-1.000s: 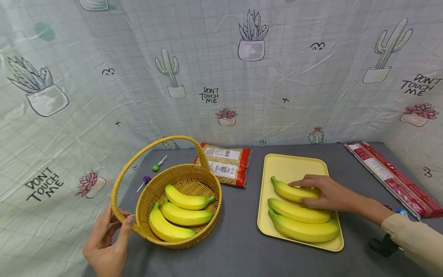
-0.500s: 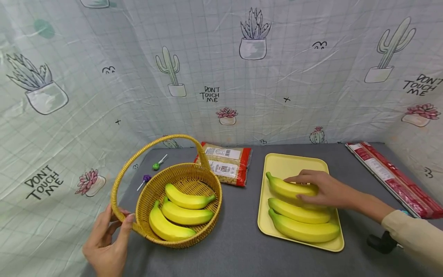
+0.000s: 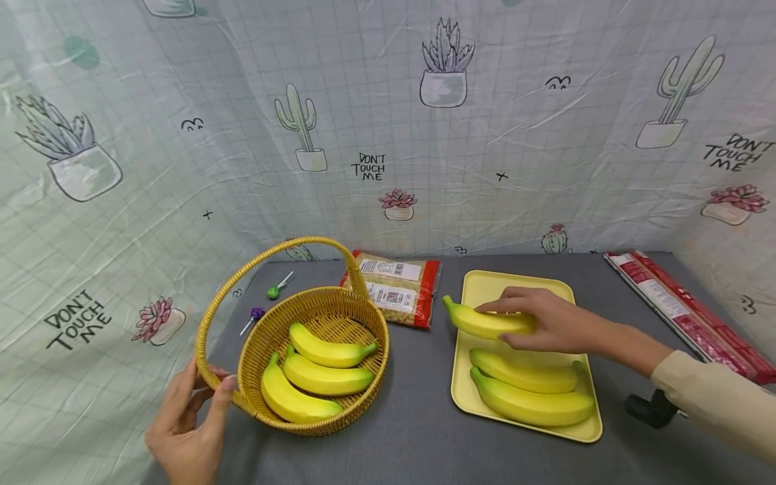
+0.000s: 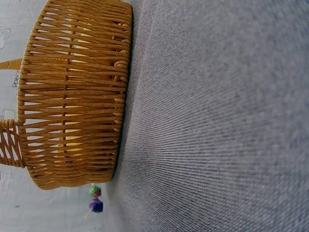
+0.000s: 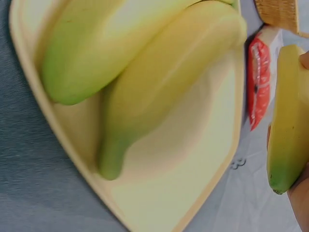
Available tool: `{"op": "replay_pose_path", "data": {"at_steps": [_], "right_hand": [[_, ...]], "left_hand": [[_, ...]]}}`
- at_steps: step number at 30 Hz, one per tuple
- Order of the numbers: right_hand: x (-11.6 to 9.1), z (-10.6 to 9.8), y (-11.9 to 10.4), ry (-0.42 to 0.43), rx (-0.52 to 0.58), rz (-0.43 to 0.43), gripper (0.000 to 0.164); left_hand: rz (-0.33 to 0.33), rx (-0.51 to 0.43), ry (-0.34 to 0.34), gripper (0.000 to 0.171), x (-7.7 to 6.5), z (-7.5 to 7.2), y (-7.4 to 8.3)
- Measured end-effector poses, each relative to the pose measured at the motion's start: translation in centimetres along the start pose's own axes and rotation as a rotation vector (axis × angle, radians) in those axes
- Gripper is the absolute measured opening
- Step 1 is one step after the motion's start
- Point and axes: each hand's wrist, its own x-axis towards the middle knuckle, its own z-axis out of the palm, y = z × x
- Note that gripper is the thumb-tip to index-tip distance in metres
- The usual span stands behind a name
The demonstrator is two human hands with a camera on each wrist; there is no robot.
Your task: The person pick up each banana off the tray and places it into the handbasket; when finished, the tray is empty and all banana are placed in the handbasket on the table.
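My left hand (image 3: 190,424) pinches the near base of the handle (image 3: 209,323) of a round yellow wicker basket (image 3: 370,397). Three yellow bananas (image 3: 327,374) with green tips lie inside the basket. Over the far half of a pale yellow tray (image 3: 527,281), my right hand (image 3: 536,322) grips a banana (image 3: 467,320), its green stem pointing left past the tray's edge. In the right wrist view this held banana (image 5: 289,125) appears raised above the tray. Two more bananas (image 3: 533,407) lie side by side on the tray's near half.
Behind the basket lies a clear bag with red edges (image 3: 394,289). Left of the basket are a green lollipop (image 3: 274,292) and a purple lollipop (image 3: 257,314). A long red package (image 3: 691,313) lies at the right, and a black object (image 3: 651,409) sits near the right sleeve.
My right hand has lifted the far banana from the tray and moved it left, toward the basket. The left hand stays at the basket handle.
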Motion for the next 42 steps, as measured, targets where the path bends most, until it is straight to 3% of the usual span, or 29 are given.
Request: {"op": "replay_pose_path", "data": {"at_steps": [21,32,42], "right_hand": [[6.0,-1.2,-3.4,-0.094,0.046,-0.051,0.045],[9.3,-0.6,-5.3,-0.177,-0.001,-0.134,0.048],[13.4,0.4,-6.8,-0.251,0.005,-0.191,0.047]], "left_hand": [[-0.025,0.021,0.006,0.053,0.0,0.3,0.2],[-0.002,-0.053,0.014,0.053,-0.2,0.2,-0.1],[-0.012,-0.025,0.030,0.053,-0.1,0.2,-0.1]]}}
